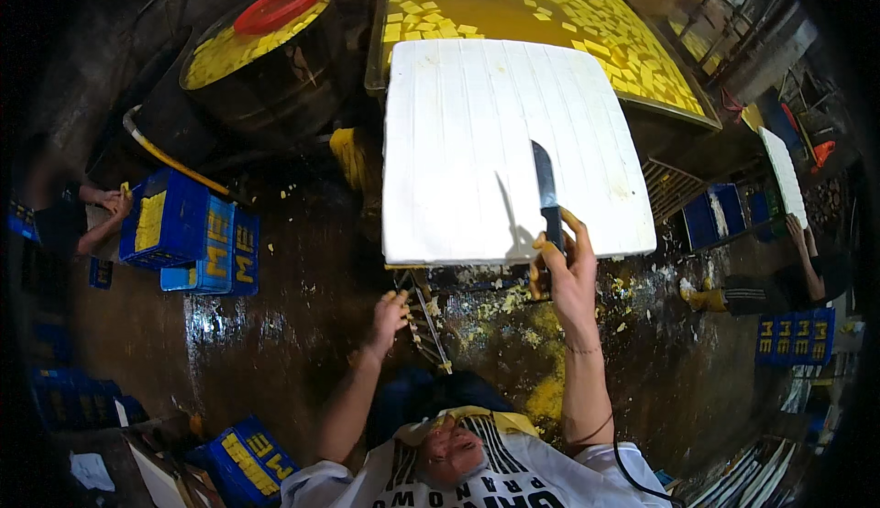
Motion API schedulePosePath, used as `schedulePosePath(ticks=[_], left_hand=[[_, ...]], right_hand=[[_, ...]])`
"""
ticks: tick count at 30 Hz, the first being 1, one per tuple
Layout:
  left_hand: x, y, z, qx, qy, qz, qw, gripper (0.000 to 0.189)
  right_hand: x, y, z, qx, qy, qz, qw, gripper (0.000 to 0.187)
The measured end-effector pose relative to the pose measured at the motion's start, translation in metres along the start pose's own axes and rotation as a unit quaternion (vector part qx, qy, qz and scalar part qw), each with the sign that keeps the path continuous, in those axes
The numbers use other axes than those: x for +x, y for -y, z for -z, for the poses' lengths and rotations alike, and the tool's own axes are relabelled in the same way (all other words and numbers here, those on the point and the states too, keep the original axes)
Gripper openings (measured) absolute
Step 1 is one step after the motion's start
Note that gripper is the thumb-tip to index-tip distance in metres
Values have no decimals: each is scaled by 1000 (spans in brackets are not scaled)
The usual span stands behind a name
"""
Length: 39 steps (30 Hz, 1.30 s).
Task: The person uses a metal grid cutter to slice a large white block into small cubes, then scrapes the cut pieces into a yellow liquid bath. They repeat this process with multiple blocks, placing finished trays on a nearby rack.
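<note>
A broad white slab (467,143), most likely fresh tofu, lies before me with long parallel lines scored across its top. My right hand (570,267) grips the dark handle of a kitchen knife (544,174). Its blade points away from me over the slab's right half and casts a shadow on the surface. Below the slab's near edge is my left hand (390,315), its fingers curled beside a narrow slatted frame (430,329). Whether those fingers hold the frame cannot be made out.
Behind the slab stands a large vat (495,16) of yellow liquid with many floating tofu pieces. A drum (275,88) with a red basin (278,6) is at left. Blue crates (244,250) stand near a person's hands (117,202). Another person's hands (797,229) touch a white slab (782,171). The floor is wet.
</note>
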<state>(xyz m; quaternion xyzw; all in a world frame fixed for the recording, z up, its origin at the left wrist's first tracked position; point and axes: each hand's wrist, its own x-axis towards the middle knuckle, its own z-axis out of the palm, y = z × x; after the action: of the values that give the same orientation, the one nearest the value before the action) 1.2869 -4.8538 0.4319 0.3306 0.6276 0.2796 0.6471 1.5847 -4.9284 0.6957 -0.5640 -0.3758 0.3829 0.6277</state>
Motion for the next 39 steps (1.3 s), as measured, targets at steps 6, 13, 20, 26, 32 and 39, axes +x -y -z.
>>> schedulePosePath(ticks=[6,13,20,26,32,39], left_hand=[[33,-182,22,-23,16,-117,993,66],[137,-354,12,-64,114,-275,952,56],[228,-446,-22,-45,177,-307,934,50],[297,-470,-35,-23,209,-410,887,49],[319,-479,-45,-1,245,-421,873,41],[277,-482,-36,82,107,-532,836,28]], right_hand=[[90,-8,-108,-105,48,-56,992,35],[206,-21,-260,-329,-3,137,934,21],[307,-45,-346,-461,-95,199,860,18],[359,-50,-378,-525,-139,189,818,16],[369,-51,-380,-553,-142,150,807,15],[283,-45,-363,-545,-92,92,828,24]])
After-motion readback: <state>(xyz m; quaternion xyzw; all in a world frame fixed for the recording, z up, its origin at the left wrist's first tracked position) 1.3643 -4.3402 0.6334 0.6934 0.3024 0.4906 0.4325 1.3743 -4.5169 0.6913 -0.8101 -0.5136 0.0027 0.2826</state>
